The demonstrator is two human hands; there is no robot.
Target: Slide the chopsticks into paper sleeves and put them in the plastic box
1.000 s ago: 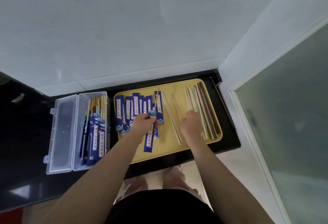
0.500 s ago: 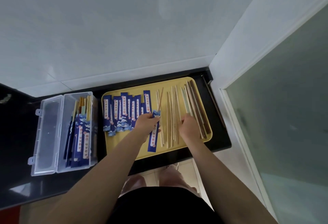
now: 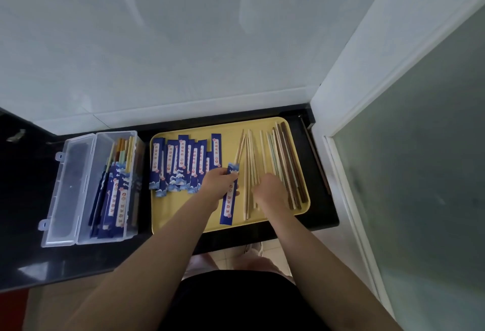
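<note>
There is one view, from the head camera looking down. The right hand [image 3: 269, 189] lies over the near ends of the pale chopsticks [image 3: 249, 168] on the yellow tray [image 3: 183, 225]; its fingers are blurred, so I cannot tell whether they pinch a stick or only rest on the pile. The left hand [image 3: 219, 181] grips one blue paper sleeve [image 3: 228, 199] with fingers and thumb curled round its upper half. That sleeve lies slanted on the tray, and one pale stick runs from its top end towards the wall; whether a second stick is inside cannot be told.

The left hand covers the near ends of several loose sleeves [image 3: 183, 162], which overlap in a row on the left half of the tray. About eight tops show, but an exact count is not possible. The loose chopsticks fall into two groups: roughly six pale ones beside the held sleeve, and to their right a darker bundle [image 3: 286, 168] of greenish and brown sticks, perhaps six, lying too close together to count.

One clear plastic box [image 3: 86, 189] stands on the black counter [image 3: 31, 259] left of the tray, its lid folded open to the left. Sleeved chopsticks [image 3: 118, 199] are stacked in it, their number hidden by overlap. The tray's near edge is partly covered by both forearms.
</note>
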